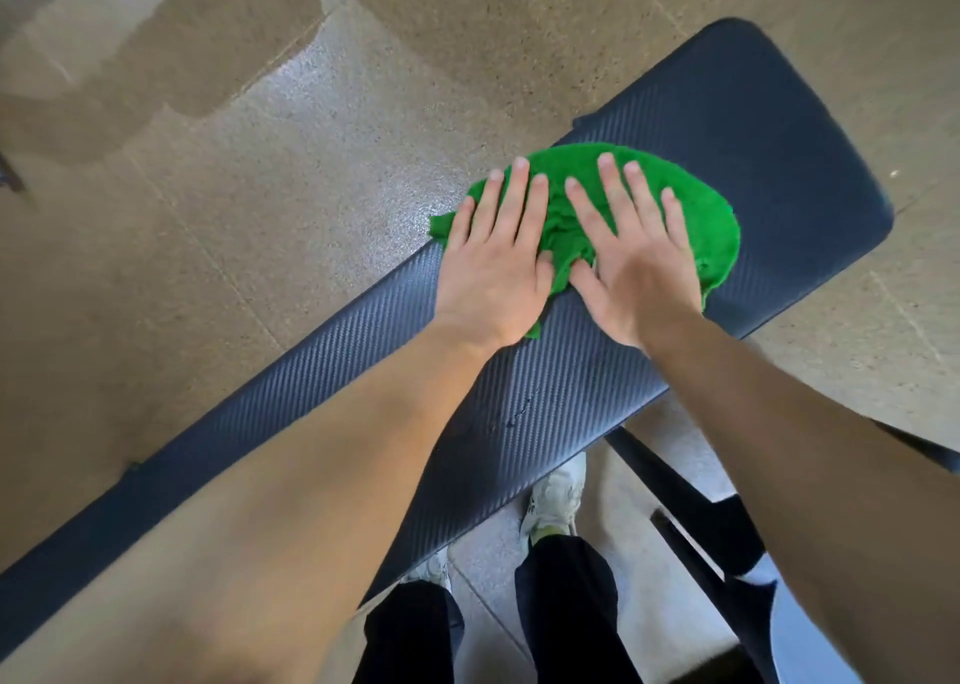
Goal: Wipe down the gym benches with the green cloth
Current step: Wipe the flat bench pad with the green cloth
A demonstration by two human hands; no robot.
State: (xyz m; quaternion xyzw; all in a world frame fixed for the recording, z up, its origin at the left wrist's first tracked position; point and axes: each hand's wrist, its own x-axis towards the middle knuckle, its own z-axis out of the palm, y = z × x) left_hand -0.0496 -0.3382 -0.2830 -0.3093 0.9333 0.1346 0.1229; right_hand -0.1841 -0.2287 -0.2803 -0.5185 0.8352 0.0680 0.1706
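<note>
A long dark padded gym bench (753,127) with a ribbed, carbon-weave surface runs diagonally from the lower left to the upper right. A green cloth (696,216) lies bunched on its upper half, one corner hanging over the left edge. My left hand (493,262) presses flat on the cloth's left part, fingers spread. My right hand (639,262) lies flat on the cloth's middle, fingers spread too. Both palms cover much of the cloth. Neither hand grips it; they rest on top.
Speckled tan floor tiles (260,190) surround the bench, with a shiny patch on the left. Black frame bars (675,486) of the bench run under it at lower right. My legs in dark trousers and pale shoes (556,496) stand close beside the bench.
</note>
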